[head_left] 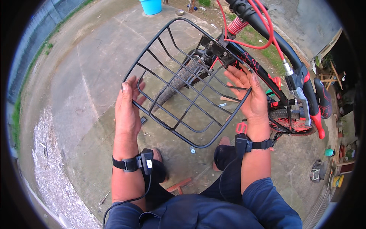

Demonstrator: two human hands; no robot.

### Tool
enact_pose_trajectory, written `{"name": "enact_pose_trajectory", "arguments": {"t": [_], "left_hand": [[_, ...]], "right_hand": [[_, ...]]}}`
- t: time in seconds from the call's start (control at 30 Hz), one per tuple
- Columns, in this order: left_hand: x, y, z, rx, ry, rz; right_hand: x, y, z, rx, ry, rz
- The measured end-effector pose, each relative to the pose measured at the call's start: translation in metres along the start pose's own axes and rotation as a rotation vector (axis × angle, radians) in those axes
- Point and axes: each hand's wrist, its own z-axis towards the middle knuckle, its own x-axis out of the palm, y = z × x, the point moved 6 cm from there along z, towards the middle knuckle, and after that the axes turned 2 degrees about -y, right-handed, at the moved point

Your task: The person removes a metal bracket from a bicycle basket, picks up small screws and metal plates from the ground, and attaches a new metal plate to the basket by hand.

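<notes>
A black wire bicycle basket (176,124) is in front of me, tilted, with its wide rim facing up. My left hand (129,105) holds the left corner of the rim, thumb outside and fingers curled past the wire. At the right side my right hand (249,93) has the rim in the crook between thumb and fingers; its fingers stretch loosely through the grid. A dark metal bracket (222,50) with bolts stands at the basket's far edge, against the front of a black and red bicycle (259,68). Through the wires shows the bicycle's knobby front tyre (175,86).
The handlebar with a red-tipped grip (318,124) and brake lever (304,103) juts out at the right. Small metal pieces (192,150) and a red-brown metal part (179,185) lie on the concrete. A blue bucket (151,6) stands at the far side.
</notes>
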Motion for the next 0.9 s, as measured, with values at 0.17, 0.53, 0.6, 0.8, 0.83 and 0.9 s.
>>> {"name": "enact_pose_trajectory", "arguments": {"t": [0.17, 0.53, 0.6, 0.8, 0.83, 0.9], "left_hand": [[0.02, -0.001, 0.0, 0.032, 0.09, -0.155], [0.026, -0.023, -0.001, 0.117, 0.082, -0.097], [0.027, -0.027, -0.002, 0.121, 0.102, -0.1], [0.028, -0.031, -0.003, 0.173, 0.12, -0.098], [0.028, -0.032, -0.003, 0.184, 0.126, -0.093], [0.028, -0.029, -0.004, 0.182, 0.132, -0.081]], "right_hand": [[0.0, -0.013, 0.001, 0.015, -0.049, 0.069], [0.016, 0.007, -0.002, -0.068, -0.125, 0.112], [0.023, 0.015, -0.004, -0.073, -0.093, 0.192], [0.023, 0.019, -0.003, -0.112, -0.192, 0.111], [0.021, 0.017, -0.002, -0.113, -0.179, 0.112], [0.016, 0.013, -0.001, -0.114, -0.151, 0.114]]}}
